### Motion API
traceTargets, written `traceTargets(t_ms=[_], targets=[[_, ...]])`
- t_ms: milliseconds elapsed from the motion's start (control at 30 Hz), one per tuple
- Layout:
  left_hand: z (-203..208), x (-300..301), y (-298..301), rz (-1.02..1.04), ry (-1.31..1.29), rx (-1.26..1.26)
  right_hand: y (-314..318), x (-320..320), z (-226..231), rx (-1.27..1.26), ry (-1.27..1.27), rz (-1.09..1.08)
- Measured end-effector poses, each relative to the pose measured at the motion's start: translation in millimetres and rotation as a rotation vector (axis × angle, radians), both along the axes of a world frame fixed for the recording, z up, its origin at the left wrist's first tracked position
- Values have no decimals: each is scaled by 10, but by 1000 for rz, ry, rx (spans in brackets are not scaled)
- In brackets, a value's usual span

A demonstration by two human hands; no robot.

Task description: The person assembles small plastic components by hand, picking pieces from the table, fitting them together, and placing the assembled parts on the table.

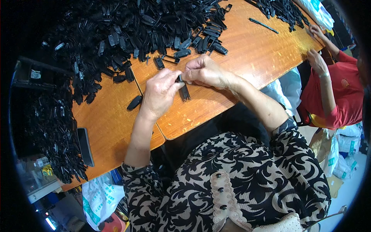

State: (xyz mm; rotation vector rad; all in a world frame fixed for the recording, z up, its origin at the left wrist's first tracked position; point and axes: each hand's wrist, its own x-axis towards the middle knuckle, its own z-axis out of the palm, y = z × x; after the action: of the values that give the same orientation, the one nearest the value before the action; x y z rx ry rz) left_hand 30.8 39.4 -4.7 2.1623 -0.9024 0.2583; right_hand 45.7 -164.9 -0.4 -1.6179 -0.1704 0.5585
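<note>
My left hand point(160, 92) and my right hand point(206, 73) meet over the wooden table, fingertips pinched together. Between them is a small black plastic piece point(179, 78), mostly covered by the fingers. Just below it a dark streaked patch point(185, 94) shows on the wood; whether it is thin parts or shadow I cannot tell. To the left of my left wrist lies a black oval plastic casing point(134, 103). Beyond my hands, a black open frame point(171, 59) and a black casing point(159, 63) lie at the edge of a big heap of black plastic parts point(143, 27).
A second heap of thin black parts point(54, 127) covers the left side, beside a dark flat phone-like slab point(85, 147). A black pen point(263, 25) lies on the table point(247, 50). At right, a person in red point(334, 89) sits by more parts point(284, 11). Plastic bags point(102, 199) stand below.
</note>
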Motion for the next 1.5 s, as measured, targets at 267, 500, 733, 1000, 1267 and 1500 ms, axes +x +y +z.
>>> traceTargets(t_ms=[267, 500, 733, 1000, 1267, 1500], targets=[[-56, 33, 91, 24, 535, -519, 91, 24, 45, 93, 91, 5], [8, 98, 83, 28, 247, -401, 90, 99, -89, 218, -106, 17], [211, 211, 556, -36, 573, -170, 238, 197, -243, -68, -554, -156], [199, 274, 481, 178, 209, -206, 401, 164, -333, -743, -1169, -193], [32, 287, 360, 191, -223, 261, 269, 38, -252, -732, -1123, -207], [-4, 170, 196, 303, 220, -88, 269, 68, -224, -13, -495, -178]])
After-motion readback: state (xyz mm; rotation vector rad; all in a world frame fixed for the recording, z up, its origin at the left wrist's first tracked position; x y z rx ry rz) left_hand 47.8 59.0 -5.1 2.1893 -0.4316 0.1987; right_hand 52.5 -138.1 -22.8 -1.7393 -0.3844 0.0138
